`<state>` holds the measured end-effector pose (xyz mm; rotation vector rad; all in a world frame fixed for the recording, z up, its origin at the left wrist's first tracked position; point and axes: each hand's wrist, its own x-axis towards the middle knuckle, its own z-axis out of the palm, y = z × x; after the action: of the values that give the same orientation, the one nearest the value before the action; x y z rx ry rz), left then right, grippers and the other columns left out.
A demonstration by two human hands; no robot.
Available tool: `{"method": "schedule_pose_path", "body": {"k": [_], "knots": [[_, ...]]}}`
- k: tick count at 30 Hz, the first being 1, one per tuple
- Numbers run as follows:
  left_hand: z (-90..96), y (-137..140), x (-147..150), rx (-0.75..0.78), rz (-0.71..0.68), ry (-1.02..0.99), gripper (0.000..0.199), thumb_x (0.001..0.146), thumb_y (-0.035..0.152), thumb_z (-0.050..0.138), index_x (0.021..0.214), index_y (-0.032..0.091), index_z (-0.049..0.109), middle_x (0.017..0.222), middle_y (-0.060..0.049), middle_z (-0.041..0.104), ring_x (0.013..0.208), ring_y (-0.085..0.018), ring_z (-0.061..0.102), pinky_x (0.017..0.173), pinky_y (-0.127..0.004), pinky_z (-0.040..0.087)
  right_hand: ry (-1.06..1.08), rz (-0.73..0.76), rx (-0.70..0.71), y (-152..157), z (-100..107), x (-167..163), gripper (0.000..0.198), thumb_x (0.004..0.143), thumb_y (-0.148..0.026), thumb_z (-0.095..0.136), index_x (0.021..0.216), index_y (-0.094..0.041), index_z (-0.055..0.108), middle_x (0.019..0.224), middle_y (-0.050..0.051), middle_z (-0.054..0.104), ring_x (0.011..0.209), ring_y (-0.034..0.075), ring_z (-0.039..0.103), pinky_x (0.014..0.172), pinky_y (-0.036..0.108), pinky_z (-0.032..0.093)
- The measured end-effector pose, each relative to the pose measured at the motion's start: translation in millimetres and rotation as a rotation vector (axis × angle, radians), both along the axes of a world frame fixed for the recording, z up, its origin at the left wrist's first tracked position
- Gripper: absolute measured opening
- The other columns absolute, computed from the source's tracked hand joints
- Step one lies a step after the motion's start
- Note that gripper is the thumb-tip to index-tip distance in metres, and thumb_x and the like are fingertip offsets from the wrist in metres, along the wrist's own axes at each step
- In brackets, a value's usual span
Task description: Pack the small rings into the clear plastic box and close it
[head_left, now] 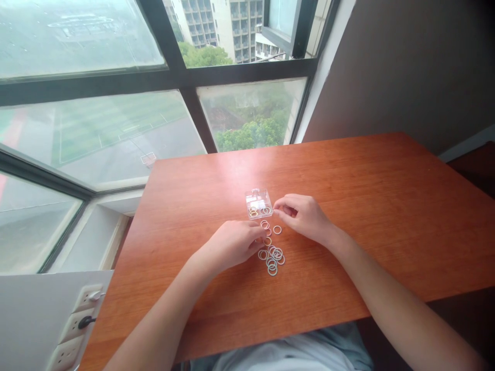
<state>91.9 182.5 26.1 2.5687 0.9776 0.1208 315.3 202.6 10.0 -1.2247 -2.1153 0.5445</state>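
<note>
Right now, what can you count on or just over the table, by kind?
Box: 1
Hands: 2 (left hand, right hand)
Rings: at least 10, inside and outside the box; they overlap too much for an exact count
Total: at least 13

Head view, forward-down across table [367,206]

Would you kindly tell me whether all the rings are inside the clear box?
No, many rings lie on the table outside the box.
</note>
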Motion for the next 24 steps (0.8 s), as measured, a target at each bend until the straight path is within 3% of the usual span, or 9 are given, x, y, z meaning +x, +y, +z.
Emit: {"method": "schedule_pose_path", "body": {"k": [7, 15, 24], "knots": [[3.0, -3, 9, 0.072, -0.082, 0.094, 0.016, 0.094, 0.025, 0.049, 0.09, 0.021, 0.064, 0.084, -0.001, 0.066, 0.068, -0.014, 0.06, 0.051, -0.025, 0.029, 0.021, 0.006, -0.017, 0, 0, 0, 0.009, 0.086, -0.02, 0.059, 0.081, -0.018, 0.066, 0.064, -0.003, 0.054, 0.058, 0.009, 0.046, 0.059, 0.023, 0.036], [0.8, -4, 13, 0.097, -0.052, 0.159, 0.02, 0.094, 0.026, 0.047, 0.082, 0.019, 0.06, 0.08, 0.0, 0.065, 0.065, -0.014, 0.059, 0.048, -0.026, 0.026, 0.019, 0.015, -0.017, 1, -3, 1, 0.006, 0.084, -0.018, 0.061, 0.081, -0.018, 0.067, 0.063, -0.004, 0.053, 0.058, 0.009, 0.046, 0.058, 0.023, 0.035], [-8.9, 8, -5, 0.066, 0.128, -0.091, 0.014, 0.092, 0.024, 0.05, 0.097, 0.022, 0.063, 0.087, 0.001, 0.068, 0.065, -0.01, 0.058, 0.059, -0.021, 0.039, -0.007, -0.061, -0.041, 4, 1, 6, 0.008, 0.083, -0.017, 0.06, 0.078, -0.018, 0.066, 0.063, -0.003, 0.054, 0.058, 0.01, 0.048, 0.058, 0.023, 0.036]]}}
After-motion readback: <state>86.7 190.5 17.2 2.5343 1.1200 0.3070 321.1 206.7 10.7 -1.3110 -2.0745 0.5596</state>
